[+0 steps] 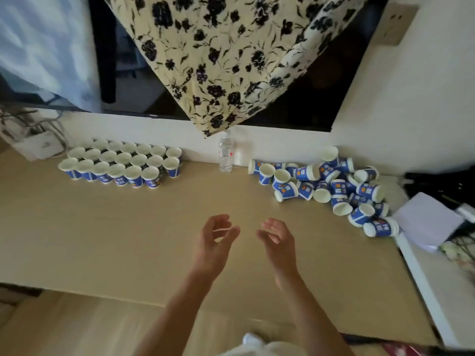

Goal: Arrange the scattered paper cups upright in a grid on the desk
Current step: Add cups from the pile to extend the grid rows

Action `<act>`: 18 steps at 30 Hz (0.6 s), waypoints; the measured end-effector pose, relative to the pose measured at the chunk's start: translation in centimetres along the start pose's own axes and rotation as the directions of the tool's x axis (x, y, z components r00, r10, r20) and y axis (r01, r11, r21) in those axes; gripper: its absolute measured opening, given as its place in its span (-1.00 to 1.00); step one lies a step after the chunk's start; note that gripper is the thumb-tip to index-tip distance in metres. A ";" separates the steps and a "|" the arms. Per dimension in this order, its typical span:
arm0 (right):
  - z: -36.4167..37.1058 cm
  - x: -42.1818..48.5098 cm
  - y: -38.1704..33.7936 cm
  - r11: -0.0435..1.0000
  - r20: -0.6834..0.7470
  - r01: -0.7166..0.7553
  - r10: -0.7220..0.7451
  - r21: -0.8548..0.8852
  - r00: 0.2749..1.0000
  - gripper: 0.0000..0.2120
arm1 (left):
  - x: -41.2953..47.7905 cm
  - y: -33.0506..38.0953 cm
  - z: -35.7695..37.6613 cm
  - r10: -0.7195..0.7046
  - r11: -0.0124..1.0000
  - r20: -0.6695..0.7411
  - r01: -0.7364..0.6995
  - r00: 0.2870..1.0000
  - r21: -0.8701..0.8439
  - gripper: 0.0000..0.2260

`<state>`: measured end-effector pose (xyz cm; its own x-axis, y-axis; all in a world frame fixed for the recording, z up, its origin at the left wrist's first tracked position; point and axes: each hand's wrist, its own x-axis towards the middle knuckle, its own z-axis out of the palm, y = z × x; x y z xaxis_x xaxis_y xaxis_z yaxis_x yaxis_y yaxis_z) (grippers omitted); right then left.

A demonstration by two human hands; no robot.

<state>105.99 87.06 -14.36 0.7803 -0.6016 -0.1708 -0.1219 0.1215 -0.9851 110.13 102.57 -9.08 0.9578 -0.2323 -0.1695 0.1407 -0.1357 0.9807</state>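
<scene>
The worktop [128, 227] is a smooth, pale wood-look laminate with a faint grain. At its far left stands the grid [123, 163]: small tapered paper cups set upright in 3 slanting rows, rim close to rim. Their insides are white, the rims rolled, and the outsides blue.

At the far right lies the pile [334, 186], the same cups tumbled over and against one another in the corner by the wall. Most lie on their sides, a few at the pile's left edge sit mouth up, and 1 sits on top at the back. Each blue wall carries white characters and an orange mark (too blurred to read).

Between grid and pile, against the white wall, stands a clear plastic bottle [226, 155] with a ribbed body. Its label shows a small red spot and no legible text.

Above it hangs a cream cloth [231, 60] printed with dark flowers, draped over a glossy black screen [321, 86]. A sheet of white paper [426, 219] lies right of the pile.

Both hands hover over the middle of the worktop, well apart from any cup. The left hand [217, 237] and right hand [276, 237] face each other with fingers loosely curled, holding nothing.
</scene>
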 end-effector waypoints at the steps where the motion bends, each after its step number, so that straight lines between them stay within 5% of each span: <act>1: -2.0 1.1 0.1 1.000 -0.018 -0.010 0.010 -0.003 1.000 -0.68 | 0.3 0.1 2.0 -0.005 1.000 0.020 0.005 1.000 -0.004 -0.74; 8: -14.6 8.6 2.7 0.988 -0.171 -0.111 0.091 -0.107 0.981 -0.65 | 2.2 -0.2 13.5 -0.052 0.998 0.107 0.046 0.993 0.052 -0.64; 18: -17.6 24.3 2.5 0.925 -0.068 -0.151 0.136 -0.348 0.988 -0.59 | 3.0 -1.5 18.2 -0.146 0.981 0.035 0.140 0.989 0.131 -0.60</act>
<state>113.87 58.80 -21.35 0.7130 -0.6317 -0.3043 -0.4445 -0.0717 -0.8929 108.26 84.57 -12.86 0.9176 -0.2438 -0.3140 0.2392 -0.2922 0.9260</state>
